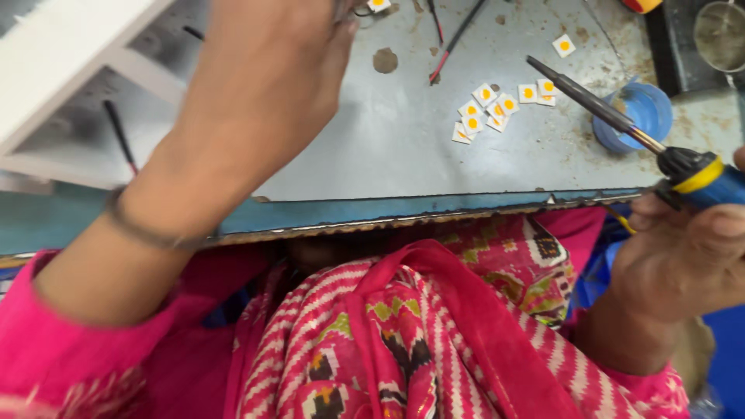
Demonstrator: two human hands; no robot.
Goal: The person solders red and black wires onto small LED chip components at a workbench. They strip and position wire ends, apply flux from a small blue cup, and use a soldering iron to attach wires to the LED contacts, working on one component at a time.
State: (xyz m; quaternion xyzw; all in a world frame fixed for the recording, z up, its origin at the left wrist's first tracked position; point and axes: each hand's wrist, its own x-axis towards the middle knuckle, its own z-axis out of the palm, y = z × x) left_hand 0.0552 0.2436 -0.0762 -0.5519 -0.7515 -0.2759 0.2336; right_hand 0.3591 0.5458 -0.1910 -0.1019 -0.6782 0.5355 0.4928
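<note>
My right hand [683, 256] grips the blue and yellow handle of a soldering iron [613, 116], whose dark tip points up-left over the grey metal worktop [388, 147]. My left hand [264, 70] reaches forward toward the top edge of the view; its fingers are cut off, so what they touch is hidden. Several small white square chips with yellow centres [497, 105] lie in a cluster on the worktop, left of the iron's tip.
A small blue round dish [648, 109] sits under the iron's shaft. Red and black wires [450, 39] lie at the back. A white frame [70, 70] stands at the left. A dark tray with a metal cup [718, 35] is at the far right.
</note>
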